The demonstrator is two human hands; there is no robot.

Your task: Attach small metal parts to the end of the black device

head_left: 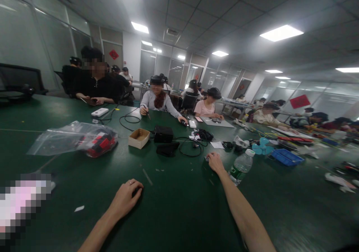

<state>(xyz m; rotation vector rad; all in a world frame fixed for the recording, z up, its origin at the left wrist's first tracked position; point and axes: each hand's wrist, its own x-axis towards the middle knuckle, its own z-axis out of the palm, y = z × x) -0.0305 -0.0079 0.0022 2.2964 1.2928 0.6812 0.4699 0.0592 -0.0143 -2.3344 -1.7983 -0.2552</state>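
My left hand (127, 197) rests on the green table (168, 214), its fingers curled inward, a ring on one finger. Whether anything lies under those fingers is hidden. Farther forward on the right, my right hand (215, 163) has its fingertips on a small greyish object (206, 158), too small to make out. Just right of that hand stands a clear water bottle (241, 167) with a white cap and a green label. Beyond my hands sit an open cardboard box (139, 138) and a black box-shaped device (163, 134).
A plastic bag (60, 137) with red and black items lies left. Black cables (190, 154) curl past the device. A blue fan (262, 146) and blue tray (287, 157) are right. Several people sit across the table. A white scrap (79, 208) lies near front left.
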